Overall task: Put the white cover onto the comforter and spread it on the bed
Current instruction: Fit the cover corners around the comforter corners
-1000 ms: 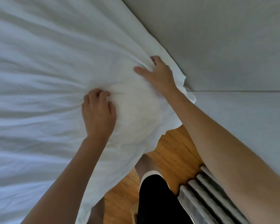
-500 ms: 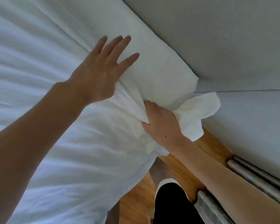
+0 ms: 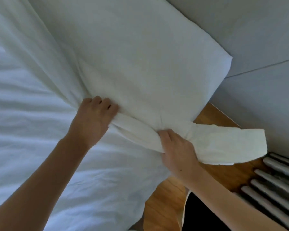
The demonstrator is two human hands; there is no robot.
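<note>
Right now both hands are clamped on the white cover [image 3: 140, 67] at the near corner of the bed [image 3: 23, 147]. Her left hand [image 3: 93, 119] bunches a fold of cloth with its fingers curled under, just inboard of that corner. The right hand [image 3: 177, 149] grips a twisted roll of the same cloth beside it, the two hands near each other but not touching. Past the right hand a flat white flap [image 3: 223, 145] of the material sticks out beyond the bed's edge, hanging over the wooden floor [image 3: 165, 197]. The cover lies over the whole bed, smooth and puffed toward the far corner, creased in long ridges on the side away from the wall. Whether the comforter is inside it I cannot tell. The bed's far edge runs close along the grey wall [image 3: 257, 39]. Between bed corner and wall is a narrow strip of floor, with a ribbed grey radiator [image 3: 277, 180] beside it.
</note>
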